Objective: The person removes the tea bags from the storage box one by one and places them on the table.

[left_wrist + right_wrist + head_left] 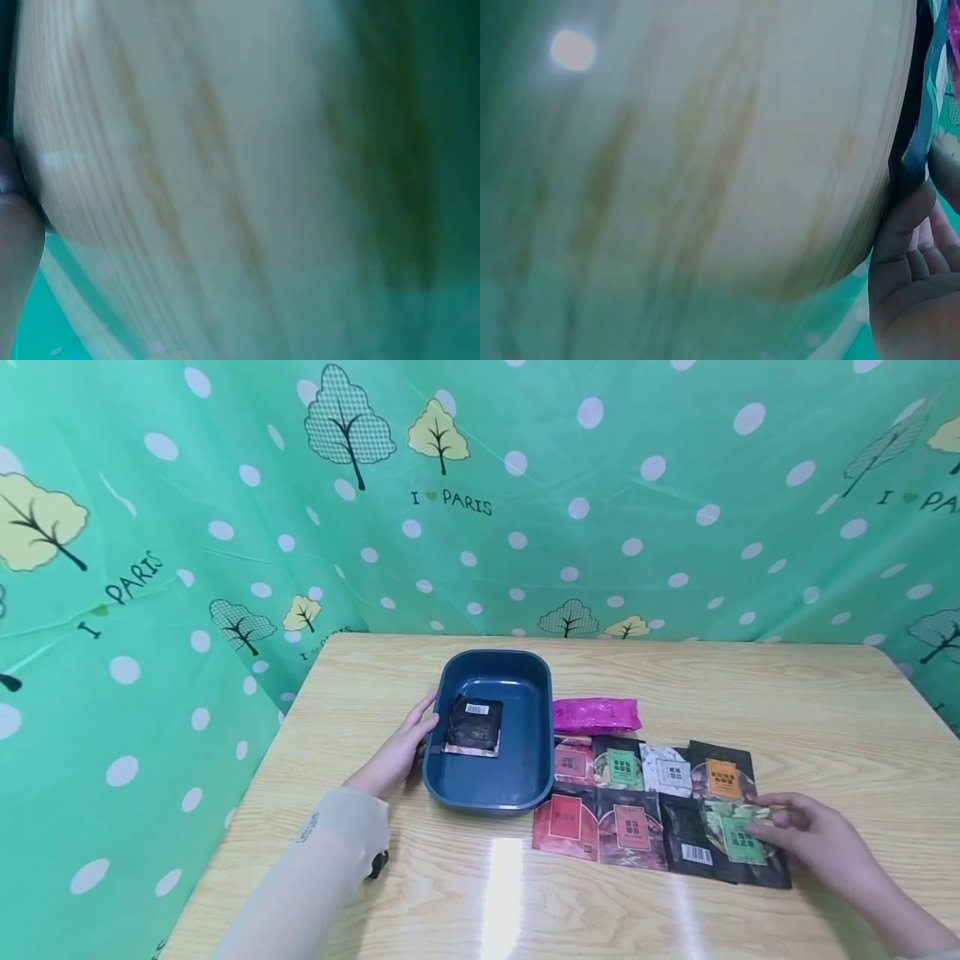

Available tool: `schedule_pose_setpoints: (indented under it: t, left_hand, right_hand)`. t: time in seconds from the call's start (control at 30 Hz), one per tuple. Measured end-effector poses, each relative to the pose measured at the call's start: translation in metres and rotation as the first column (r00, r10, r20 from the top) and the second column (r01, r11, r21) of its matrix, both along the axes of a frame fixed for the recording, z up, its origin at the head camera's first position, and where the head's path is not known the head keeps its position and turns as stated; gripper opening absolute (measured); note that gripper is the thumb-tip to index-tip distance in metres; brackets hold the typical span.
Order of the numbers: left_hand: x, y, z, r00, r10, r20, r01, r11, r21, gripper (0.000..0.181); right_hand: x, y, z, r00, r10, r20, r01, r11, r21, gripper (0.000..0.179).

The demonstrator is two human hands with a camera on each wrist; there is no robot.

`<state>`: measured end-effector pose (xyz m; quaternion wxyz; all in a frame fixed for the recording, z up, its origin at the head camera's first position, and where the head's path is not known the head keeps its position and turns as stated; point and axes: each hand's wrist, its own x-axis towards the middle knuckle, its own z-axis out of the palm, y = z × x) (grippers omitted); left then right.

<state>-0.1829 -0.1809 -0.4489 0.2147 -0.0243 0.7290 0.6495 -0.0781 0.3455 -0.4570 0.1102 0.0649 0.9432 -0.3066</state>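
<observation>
In the head view, my left hand rests against the left side of a dark blue plastic basin, fingers fairly straight along its outer wall. Inside the basin lies a black packet with a white barcode label. My right hand pinches the right edge of a flat packet with a green label between thumb and fingers, at the right end of the front row of packets. Next to that packet is a black packet with a barcode, partly overlapped by it. The right wrist view shows the thumb and fingers at the packet's edge.
Front-row packets include a red-labelled one and a pink-labelled one. Behind them lie a green-labelled packet, a white packet and an orange-labelled packet. A magenta pouch lies behind these on the wooden table.
</observation>
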Motion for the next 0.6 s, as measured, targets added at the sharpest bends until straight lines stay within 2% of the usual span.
schedule_pose_setpoints:
  t: [0.6]
  left_hand:
    - [-0.0012,0.0008,-0.0006,1.000,0.000,-0.006,0.000,1.000,-0.008,0.055]
  right_hand:
    - [0.0011,-0.0084,0.0046,0.997,0.024,-0.074,-0.014,0.992,0.129,0.059]
